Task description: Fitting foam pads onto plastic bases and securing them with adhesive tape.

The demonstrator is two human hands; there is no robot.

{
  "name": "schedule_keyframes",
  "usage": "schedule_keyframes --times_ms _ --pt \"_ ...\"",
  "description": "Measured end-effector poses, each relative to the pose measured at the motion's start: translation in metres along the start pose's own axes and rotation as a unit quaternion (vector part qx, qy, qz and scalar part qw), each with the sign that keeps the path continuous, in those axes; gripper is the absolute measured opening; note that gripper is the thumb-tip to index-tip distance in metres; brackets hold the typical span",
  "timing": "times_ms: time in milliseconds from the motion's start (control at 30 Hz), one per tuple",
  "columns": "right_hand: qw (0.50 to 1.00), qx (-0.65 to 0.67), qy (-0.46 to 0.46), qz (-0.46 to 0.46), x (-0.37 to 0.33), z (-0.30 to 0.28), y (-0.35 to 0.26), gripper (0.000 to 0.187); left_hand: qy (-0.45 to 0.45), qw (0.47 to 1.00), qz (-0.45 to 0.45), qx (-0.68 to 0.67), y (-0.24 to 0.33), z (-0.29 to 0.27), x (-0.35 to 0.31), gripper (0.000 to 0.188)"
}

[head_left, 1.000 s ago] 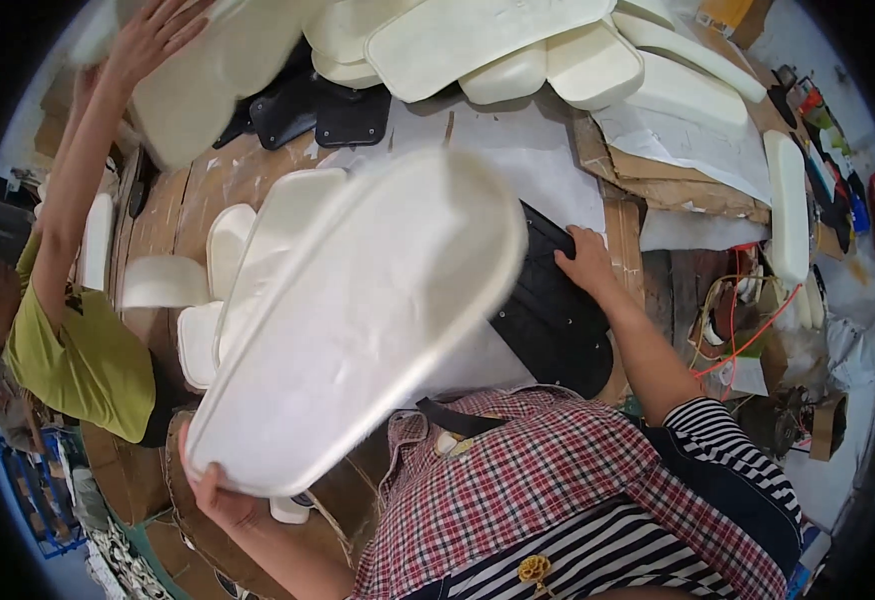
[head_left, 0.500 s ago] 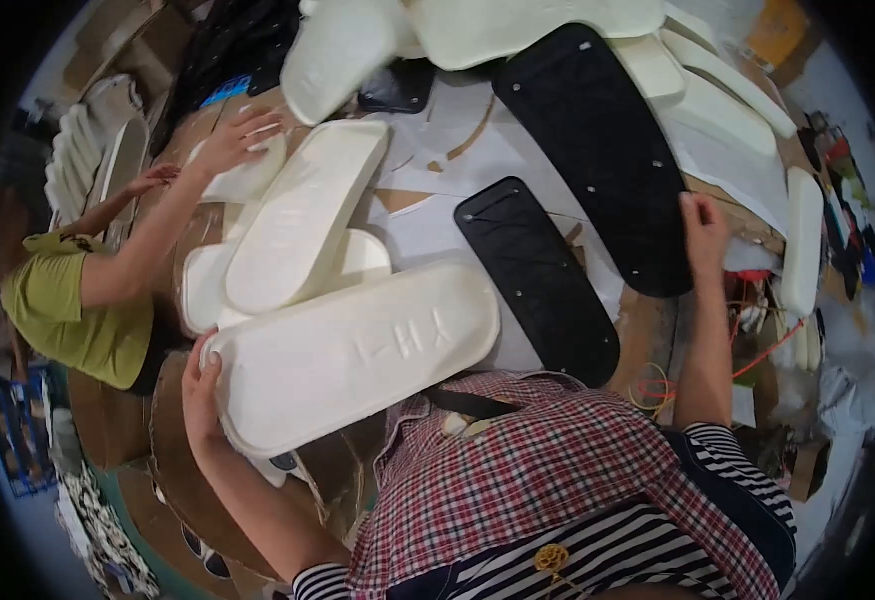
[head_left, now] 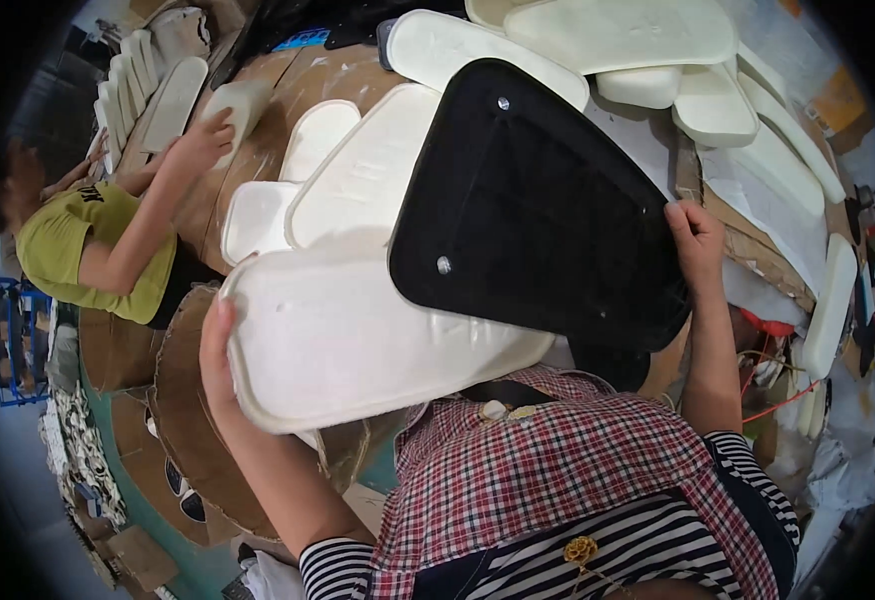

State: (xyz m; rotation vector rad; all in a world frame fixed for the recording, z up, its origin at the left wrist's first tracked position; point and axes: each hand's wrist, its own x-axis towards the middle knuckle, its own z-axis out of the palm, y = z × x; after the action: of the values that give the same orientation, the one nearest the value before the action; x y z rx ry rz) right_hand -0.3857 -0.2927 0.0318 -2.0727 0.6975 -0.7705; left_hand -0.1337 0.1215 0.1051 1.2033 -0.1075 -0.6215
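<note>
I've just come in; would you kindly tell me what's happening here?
The person's left hand grips one end of a white pad, while the right hand holds a black panel with metal studs, overlapping the pad in view. More white pieces lie beyond. At left, a co-worker has a hand at another white piece.

The left forearm [head_left: 278, 465], bare, slants up and leftward from the lower part of the view to the left hand [head_left: 218, 350], which is closed in a grip, its thumb [head_left: 225, 312] lying on the near side and the rest of it partly hidden. The right forearm [head_left: 713, 360], bare too, rises almost upright; the right hand [head_left: 699, 245] pinches with curled fingers [head_left: 702, 218], well apart from the left and higher in view.
</note>
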Motion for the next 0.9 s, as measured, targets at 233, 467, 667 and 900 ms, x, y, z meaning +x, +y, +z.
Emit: schedule_keyframes --times_ms 233,467,667,900 --pt "0.991 -0.020 -0.136 -0.004 -0.004 0.017 -0.005 0.029 -0.041 0.994 -0.100 0.026 -0.066 0.025 0.053 0.053" --pt "0.982 -0.034 -0.187 0.017 -0.019 0.048 0.007 0.032 -0.125 0.975 -0.155 -0.099 -0.083 0.047 0.064 0.049" --pt "0.976 -0.036 -0.208 0.049 -0.016 0.070 0.024 0.036 -0.090 0.977 -0.174 -0.082 -0.090 0.048 0.069 0.045" --pt "0.978 -0.042 -0.203 0.038 -0.014 0.076 0.028 0.038 -0.088 0.975 -0.183 -0.093 -0.091 0.049 0.074 0.041"
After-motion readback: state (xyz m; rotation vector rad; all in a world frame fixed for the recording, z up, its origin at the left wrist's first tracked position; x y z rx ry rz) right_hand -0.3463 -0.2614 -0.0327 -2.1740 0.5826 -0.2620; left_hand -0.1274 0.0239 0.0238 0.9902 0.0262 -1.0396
